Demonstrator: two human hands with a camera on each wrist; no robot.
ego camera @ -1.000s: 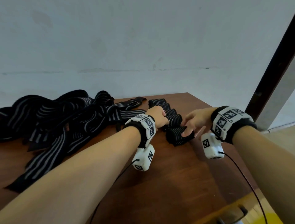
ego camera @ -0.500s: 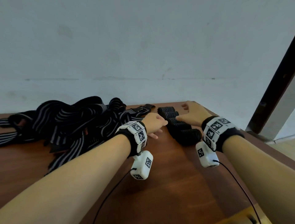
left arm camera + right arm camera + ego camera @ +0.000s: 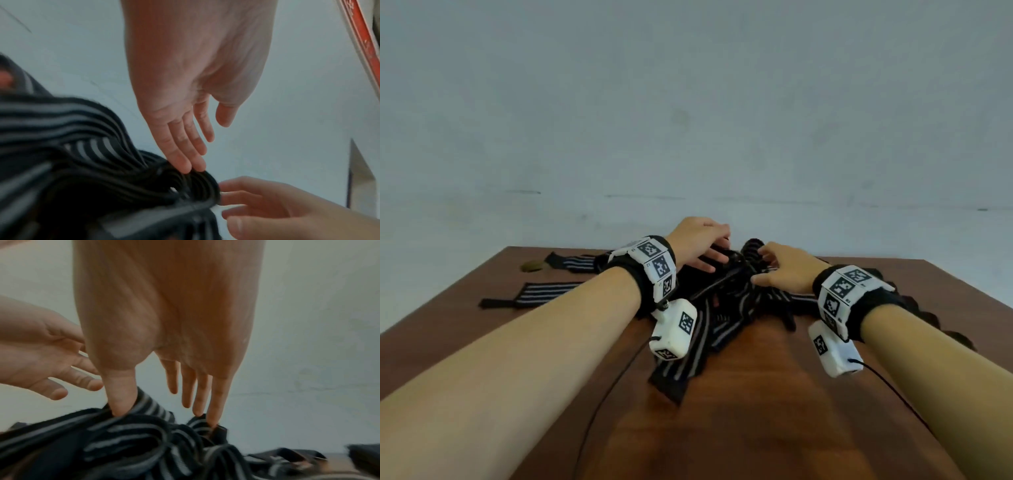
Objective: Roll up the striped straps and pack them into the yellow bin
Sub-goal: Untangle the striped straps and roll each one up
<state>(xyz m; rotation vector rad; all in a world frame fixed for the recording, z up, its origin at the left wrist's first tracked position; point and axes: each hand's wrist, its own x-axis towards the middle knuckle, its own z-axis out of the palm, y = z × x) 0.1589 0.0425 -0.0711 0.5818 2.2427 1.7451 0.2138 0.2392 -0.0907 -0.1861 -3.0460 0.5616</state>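
Observation:
A tangled pile of black straps with grey stripes [image 3: 722, 308] lies in the middle of the brown table [image 3: 756, 411]. Both hands are over its far end. My left hand [image 3: 709, 251] has straight fingers [image 3: 185, 155] whose tips touch the top folds of the pile [image 3: 82, 146]. My right hand [image 3: 767, 265] is spread, with its thumb [image 3: 121, 399] and little finger [image 3: 216, 405] poking into the straps [image 3: 133, 443]; the other fingers hang free. Neither hand grips a strap. The yellow bin is out of view.
Two single straps lie flat at the left, one nearer [image 3: 541, 294] and one farther back [image 3: 571, 263], beside a small brown object [image 3: 532, 265]. Dark rolled shapes [image 3: 928, 322] show partly behind my right forearm. A pale wall stands just past the table's far edge.
Both hands have left the row of rolled straps and moved left to the loose pile. The view has swung left, so the pile now sits in the centre.

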